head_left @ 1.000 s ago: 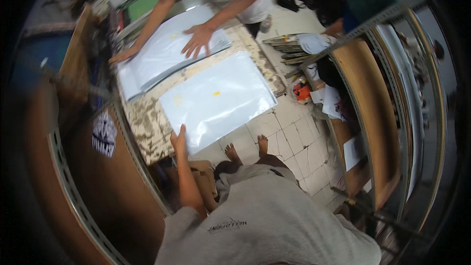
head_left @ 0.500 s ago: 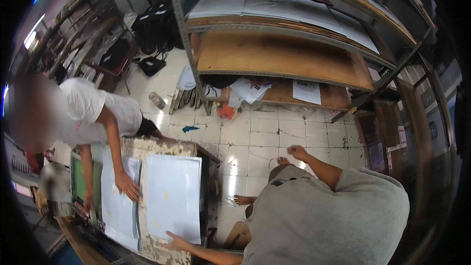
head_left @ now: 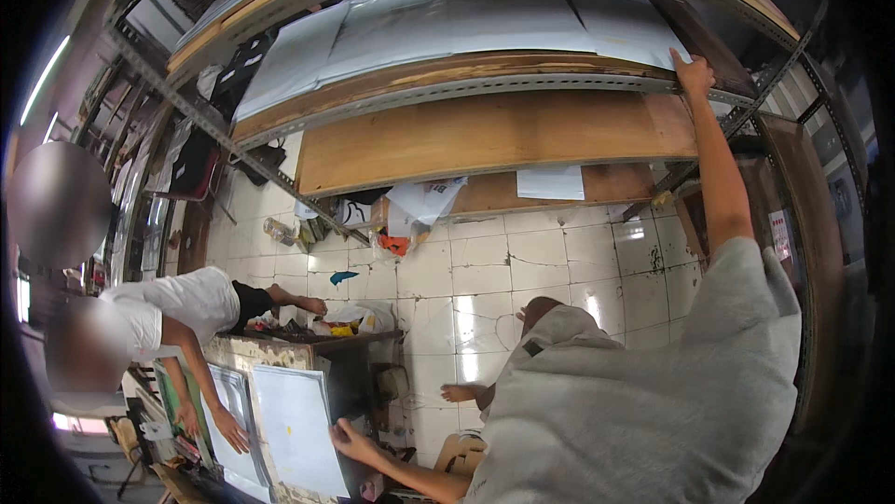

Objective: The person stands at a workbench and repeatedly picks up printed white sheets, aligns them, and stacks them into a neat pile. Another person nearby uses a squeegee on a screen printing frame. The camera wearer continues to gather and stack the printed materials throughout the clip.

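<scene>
Pale-blue shelf sheet (head_left: 623, 24) | corner at right hand (head_left: 693, 73) | table sheet (head_left: 291, 411) | edge at left hand (head_left: 354, 443) | cannot tell either hand's grip

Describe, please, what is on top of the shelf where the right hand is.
On the shelf, pale sheets lie side by side; the right hand is at a near corner of the rightmost one. What lies beneath the sheets is covered, so it cannot be seen.
</scene>
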